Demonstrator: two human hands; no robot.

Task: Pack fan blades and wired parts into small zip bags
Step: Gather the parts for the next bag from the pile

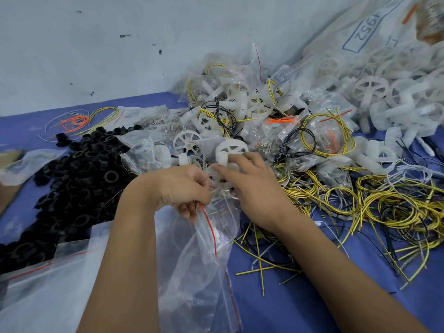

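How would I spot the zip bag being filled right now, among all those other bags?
Start at the blue table and find the person's two hands near its middle. The left hand pinches the mouth of a clear zip bag, which hangs down toward the camera. Unlike the packed bags heaped by the wall, it looks nearly empty, and its red zip strip runs down from those fingers.
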